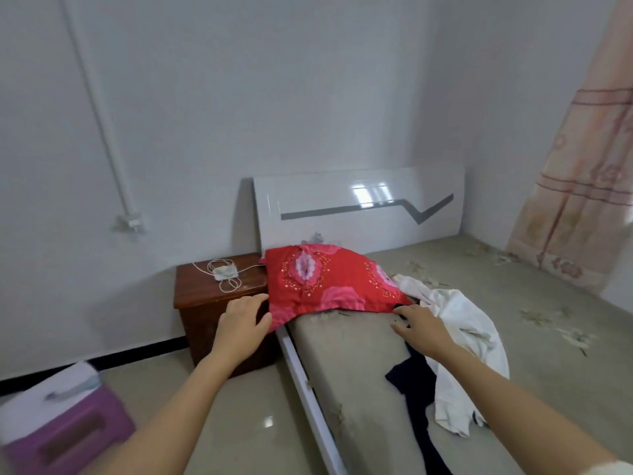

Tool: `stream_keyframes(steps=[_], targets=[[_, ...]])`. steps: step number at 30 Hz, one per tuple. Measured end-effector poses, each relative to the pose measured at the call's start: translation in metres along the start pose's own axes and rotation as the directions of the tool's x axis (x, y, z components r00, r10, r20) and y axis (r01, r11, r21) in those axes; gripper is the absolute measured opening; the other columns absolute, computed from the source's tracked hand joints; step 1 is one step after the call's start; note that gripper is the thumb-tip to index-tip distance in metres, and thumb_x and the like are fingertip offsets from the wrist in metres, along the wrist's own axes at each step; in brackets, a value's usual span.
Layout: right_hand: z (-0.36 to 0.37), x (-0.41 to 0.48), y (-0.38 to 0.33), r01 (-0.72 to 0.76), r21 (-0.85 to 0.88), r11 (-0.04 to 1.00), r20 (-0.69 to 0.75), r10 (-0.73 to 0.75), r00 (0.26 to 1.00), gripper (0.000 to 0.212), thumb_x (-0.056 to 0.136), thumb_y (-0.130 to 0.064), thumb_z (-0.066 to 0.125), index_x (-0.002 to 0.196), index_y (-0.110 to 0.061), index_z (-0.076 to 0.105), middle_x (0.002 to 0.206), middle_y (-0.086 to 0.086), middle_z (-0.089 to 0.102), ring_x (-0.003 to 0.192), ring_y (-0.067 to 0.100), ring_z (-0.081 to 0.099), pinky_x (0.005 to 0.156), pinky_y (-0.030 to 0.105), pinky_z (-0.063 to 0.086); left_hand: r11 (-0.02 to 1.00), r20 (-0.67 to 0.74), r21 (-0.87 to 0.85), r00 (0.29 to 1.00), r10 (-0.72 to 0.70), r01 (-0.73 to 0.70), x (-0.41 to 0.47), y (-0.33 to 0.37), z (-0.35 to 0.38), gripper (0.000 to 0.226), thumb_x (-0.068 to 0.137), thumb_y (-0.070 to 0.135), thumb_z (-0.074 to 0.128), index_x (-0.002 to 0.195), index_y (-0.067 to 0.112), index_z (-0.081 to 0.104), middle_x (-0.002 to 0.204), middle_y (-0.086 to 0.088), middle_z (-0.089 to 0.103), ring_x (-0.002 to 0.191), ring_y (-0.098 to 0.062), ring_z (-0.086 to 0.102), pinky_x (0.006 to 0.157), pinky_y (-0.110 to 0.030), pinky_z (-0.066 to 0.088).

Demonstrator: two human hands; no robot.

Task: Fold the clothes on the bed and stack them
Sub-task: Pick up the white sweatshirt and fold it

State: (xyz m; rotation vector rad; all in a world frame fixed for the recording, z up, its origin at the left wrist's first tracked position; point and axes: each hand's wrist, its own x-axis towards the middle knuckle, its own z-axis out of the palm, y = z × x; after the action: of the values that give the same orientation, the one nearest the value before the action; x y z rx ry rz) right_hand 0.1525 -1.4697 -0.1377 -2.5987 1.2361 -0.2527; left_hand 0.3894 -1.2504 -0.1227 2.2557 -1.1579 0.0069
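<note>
A red cloth with pink flowers (pixel 329 281) lies spread near the head of the bed (pixel 352 365), its left corner hanging over the bed's edge. My left hand (pixel 245 320) is at that left corner, fingers loosely spread; whether it pinches the cloth I cannot tell. At the cloth's right front corner my right hand (pixel 423 325) rests with its fingers extended. A crumpled white garment (pixel 462 337) lies to the right of that hand. A dark navy garment (pixel 416 382) lies partly under my right forearm and the white one.
A brown wooden bedside cabinet (pixel 205 303) stands left of the bed with a white cord and small white object (pixel 224 272) on top. The white headboard (pixel 359 207) leans on the wall. A pink and white box (pixel 61 423) sits on the floor. A peach curtain (pixel 582 200) hangs right.
</note>
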Motion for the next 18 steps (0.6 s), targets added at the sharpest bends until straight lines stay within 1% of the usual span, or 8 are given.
stream_keyframes(steps=[3, 6, 8, 11, 13, 14, 16, 18], targets=[[0.014, 0.027, -0.012, 0.009, 0.045, 0.999, 0.029, -0.010, 1.000, 0.044, 0.090, -0.037, 0.049, 0.132, -0.021, 0.048, 0.131, 0.004, 0.051, 0.122, 0.022, 0.045, 0.100, 0.041, 0.039, 0.998, 0.031, 0.052, 0.999, -0.021, 0.019, 0.018, -0.015, 0.005, 0.045, 0.094, 0.029, 0.046, 0.137, 0.020, 0.041, 0.139, -0.002, 0.046, 0.131, -0.022, 0.034, 0.106, -0.037, 0.031], [0.025, 0.056, -0.009, 0.018, 0.088, 0.996, 0.044, -0.022, 0.999, 0.044, 0.088, -0.035, 0.051, 0.129, -0.021, 0.050, 0.128, 0.005, 0.054, 0.119, 0.023, 0.047, 0.099, 0.043, 0.040, 0.995, 0.067, 0.098, 0.998, 0.002, -0.008, 0.048, -0.014, 0.023, 0.045, 0.093, 0.029, 0.047, 0.137, 0.020, 0.042, 0.139, -0.003, 0.046, 0.131, -0.023, 0.035, 0.105, -0.037, 0.031], [0.030, 0.078, 0.006, 0.005, 0.111, 0.994, 0.041, -0.010, 0.999, 0.042, 0.087, -0.034, 0.051, 0.127, -0.021, 0.052, 0.124, 0.005, 0.056, 0.117, 0.024, 0.049, 0.096, 0.044, 0.042, 0.995, 0.095, 0.098, 0.995, 0.028, -0.037, 0.077, -0.005, 0.042, 0.045, 0.093, 0.029, 0.047, 0.137, 0.020, 0.042, 0.138, -0.003, 0.047, 0.129, -0.023, 0.036, 0.105, -0.037, 0.031], [0.027, 0.110, 0.037, -0.040, 0.148, 0.988, -0.011, 0.042, 0.999, 0.040, 0.086, -0.032, 0.052, 0.125, -0.021, 0.055, 0.122, 0.001, 0.058, 0.115, 0.021, 0.051, 0.092, 0.036, 0.044, 0.990, 0.146, 0.105, 0.986, 0.077, -0.093, 0.127, 0.016, 0.079, 0.044, 0.093, 0.028, 0.046, 0.136, 0.020, 0.042, 0.136, -0.004, 0.047, 0.128, -0.024, 0.036, 0.104, -0.036, 0.032], [0.026, 0.134, 0.061, -0.084, 0.161, 0.983, -0.033, 0.090, 0.995, 0.037, 0.088, -0.028, 0.052, 0.124, -0.018, 0.055, 0.122, 0.003, 0.058, 0.113, 0.020, 0.052, 0.085, 0.032, 0.042, 0.986, 0.177, 0.109, 0.979, 0.104, -0.125, 0.164, 0.031, 0.106, 0.044, 0.093, 0.028, 0.045, 0.136, 0.020, 0.042, 0.137, -0.005, 0.047, 0.127, -0.025, 0.036, 0.103, -0.035, 0.032], [0.029, 0.145, 0.073, -0.108, 0.153, 0.982, -0.029, 0.114, 0.993, 0.038, 0.089, -0.026, 0.052, 0.125, -0.018, 0.054, 0.124, 0.003, 0.057, 0.114, 0.020, 0.051, 0.085, 0.032, 0.041, 0.984, 0.197, 0.111, 0.974, 0.113, -0.137, 0.181, 0.038, 0.118, 0.044, 0.094, 0.028, 0.045, 0.136, 0.020, 0.042, 0.137, -0.005, 0.047, 0.128, -0.025, 0.036, 0.103, -0.035, 0.032], [0.035, 0.166, 0.096, -0.163, 0.145, 0.976, 0.004, 0.164, 0.986, 0.041, 0.090, -0.027, 0.052, 0.130, -0.018, 0.050, 0.128, 0.003, 0.054, 0.120, 0.020, 0.048, 0.091, 0.033, 0.039, 0.984, 0.240, 0.102, 0.964, 0.119, -0.147, 0.214, 0.048, 0.143, 0.044, 0.094, 0.029, 0.045, 0.137, 0.019, 0.042, 0.138, -0.006, 0.046, 0.129, -0.025, 0.035, 0.104, -0.035, 0.032], [0.043, 0.188, 0.117, -0.213, 0.173, 0.962, 0.027, 0.212, 0.977, 0.043, 0.089, -0.028, 0.052, 0.131, -0.018, 0.049, 0.129, 0.003, 0.054, 0.120, 0.019, 0.048, 0.094, 0.032, 0.040, 0.986, 0.268, 0.082, 0.956, 0.121, -0.147, 0.245, 0.052, 0.167, 0.043, 0.094, 0.030, 0.045, 0.136, 0.018, 0.044, 0.137, -0.007, 0.047, 0.128, -0.025, 0.037, 0.103, -0.035, 0.032]])
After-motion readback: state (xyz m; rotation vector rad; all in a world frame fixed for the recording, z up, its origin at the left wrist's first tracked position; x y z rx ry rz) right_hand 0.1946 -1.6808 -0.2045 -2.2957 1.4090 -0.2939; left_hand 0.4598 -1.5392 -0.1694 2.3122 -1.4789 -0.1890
